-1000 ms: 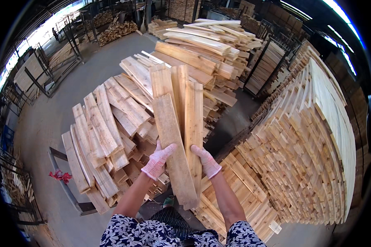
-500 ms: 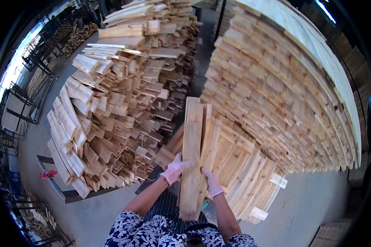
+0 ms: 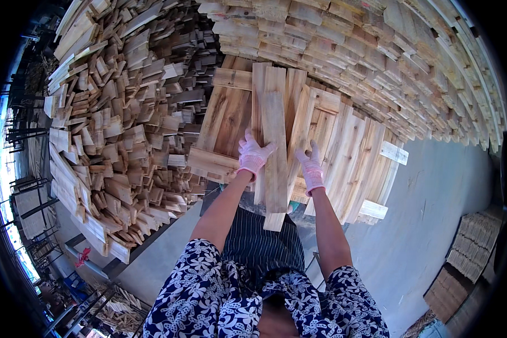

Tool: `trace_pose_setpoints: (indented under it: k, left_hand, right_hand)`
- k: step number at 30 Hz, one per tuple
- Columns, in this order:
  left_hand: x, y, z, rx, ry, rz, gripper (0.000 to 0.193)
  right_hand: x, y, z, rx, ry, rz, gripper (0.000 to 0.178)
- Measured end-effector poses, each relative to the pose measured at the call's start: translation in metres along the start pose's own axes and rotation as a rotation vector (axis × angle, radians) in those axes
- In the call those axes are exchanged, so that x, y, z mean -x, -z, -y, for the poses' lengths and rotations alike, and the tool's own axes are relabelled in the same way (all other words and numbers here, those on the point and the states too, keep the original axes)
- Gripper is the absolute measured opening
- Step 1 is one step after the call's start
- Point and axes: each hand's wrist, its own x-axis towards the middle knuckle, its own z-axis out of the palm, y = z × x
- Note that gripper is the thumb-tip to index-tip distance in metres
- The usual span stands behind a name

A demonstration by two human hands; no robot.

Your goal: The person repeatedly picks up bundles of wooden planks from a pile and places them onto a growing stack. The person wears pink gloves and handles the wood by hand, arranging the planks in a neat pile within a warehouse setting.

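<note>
My left hand (image 3: 254,153), in a pinkish-white glove, has its fingers spread beside a narrow wooden plank (image 3: 275,169), its thumb side at the plank's left edge. Across a gap to the right of that plank, my gloved right hand (image 3: 310,167) is open over other boards, fingers stretched forward. The plank lies lengthwise on top of a few loose boards (image 3: 296,93). Beneath and around them spread wooden panels with cross battens (image 3: 232,79). Whether my left fingers press on a board underneath is hard to tell.
A tall heap of short planks (image 3: 118,135) rises on the left. Beyond the panels stands a high stack of boards (image 3: 332,45). Bundled wood pieces (image 3: 474,245) sit at the right. A red ribbon (image 3: 83,257) hangs on a metal frame at lower left.
The upright planks held between both hands are down on the panels, and my hands have come apart from them. My view has tilted downward, bringing the panels higher in the picture.
</note>
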Motion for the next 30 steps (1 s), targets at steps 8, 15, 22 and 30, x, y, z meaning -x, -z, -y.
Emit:
trace_pose_setpoints:
  k: [8,15,22,30]
  left_hand:
    - [0.016,0.004,-0.046,-0.197,-0.117,0.054,0.085]
    - [-0.015,0.034,-0.026,-0.161,-0.052,0.194,0.086]
    - [-0.043,0.053,-0.065,-0.076,-0.258,0.081,0.089]
    - [-0.046,0.011,-0.071,-0.278,-0.263,0.095,0.098]
  right_hand:
    - [-0.03,-0.019,0.009,0.333,0.092,0.02,0.091]
    - [0.006,0.035,0.01,0.399,0.009,-0.31,0.091]
    - [0.049,0.075,0.034,0.302,0.086,-0.278,0.089]
    - [0.049,0.044,0.046,0.325,0.111,-0.277,0.087]
